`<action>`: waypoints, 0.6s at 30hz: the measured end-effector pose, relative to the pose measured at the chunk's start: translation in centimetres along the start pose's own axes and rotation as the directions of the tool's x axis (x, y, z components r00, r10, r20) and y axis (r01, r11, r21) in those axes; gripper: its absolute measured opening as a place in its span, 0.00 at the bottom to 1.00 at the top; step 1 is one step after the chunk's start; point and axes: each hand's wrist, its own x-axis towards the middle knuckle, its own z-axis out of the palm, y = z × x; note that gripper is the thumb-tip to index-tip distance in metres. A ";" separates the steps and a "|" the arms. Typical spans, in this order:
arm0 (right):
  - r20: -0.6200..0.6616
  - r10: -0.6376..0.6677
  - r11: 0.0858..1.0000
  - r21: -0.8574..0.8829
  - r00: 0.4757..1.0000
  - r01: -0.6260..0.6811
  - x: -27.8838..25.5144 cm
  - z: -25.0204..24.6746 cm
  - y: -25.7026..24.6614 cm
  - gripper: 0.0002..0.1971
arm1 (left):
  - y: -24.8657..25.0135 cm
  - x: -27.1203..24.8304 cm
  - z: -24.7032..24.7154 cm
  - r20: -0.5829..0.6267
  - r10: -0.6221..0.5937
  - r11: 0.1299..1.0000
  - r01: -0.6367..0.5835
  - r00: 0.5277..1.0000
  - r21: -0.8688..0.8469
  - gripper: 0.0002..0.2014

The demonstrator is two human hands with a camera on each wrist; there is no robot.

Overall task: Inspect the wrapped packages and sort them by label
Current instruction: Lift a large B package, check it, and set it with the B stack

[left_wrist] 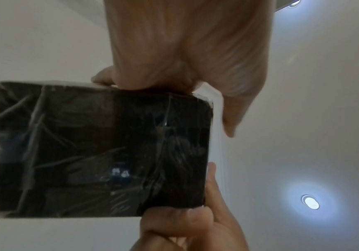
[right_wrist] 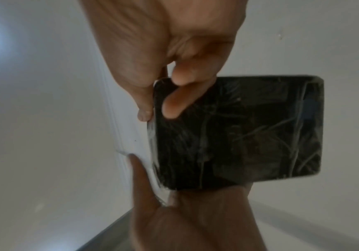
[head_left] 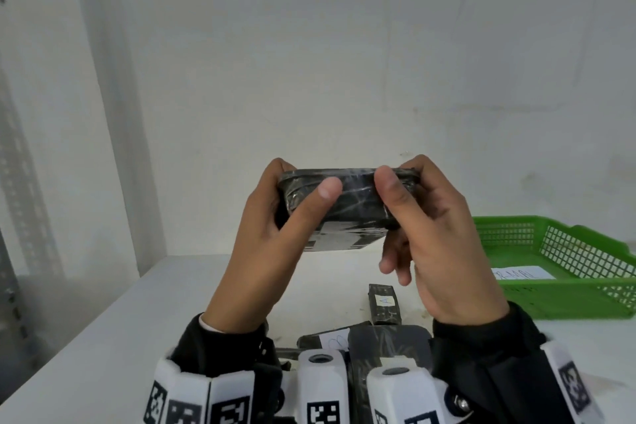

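Both hands hold up a flat black package [head_left: 347,206] wrapped in clear film, above the white table. My left hand [head_left: 275,224] grips its left end, thumb across the near face. My right hand [head_left: 423,217] pinches its right end with thumb on the front and fingers behind. A white label shows on the package's lower face. The left wrist view shows the dark wrapped package [left_wrist: 101,149] held at one end by my left hand [left_wrist: 195,195]. In the right wrist view the same package [right_wrist: 238,132] is pinched by my right hand [right_wrist: 163,95].
A green mesh tray [head_left: 557,296] with a white paper label inside sits at the right. On the white table [head_left: 137,320] below my hands lie a small package marked A [head_left: 385,305], one with a white label [head_left: 327,339] and another dark package [head_left: 389,341]. A wall stands behind.
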 end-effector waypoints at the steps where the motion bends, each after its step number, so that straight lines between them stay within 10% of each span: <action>1: -0.005 0.004 1.000 0.002 1.000 -0.004 -0.1 0.1 0.0 0.19 | -0.1 0.0 -0.1 -0.004 -0.003 1.000 0.003 1.000 -0.005 0.18; 18: 0.048 0.110 0.992 -0.071 0.993 -0.107 0.1 0.4 0.3 0.25 | -0.9 0.2 -0.1 -0.060 -0.029 0.999 0.031 0.998 0.031 0.17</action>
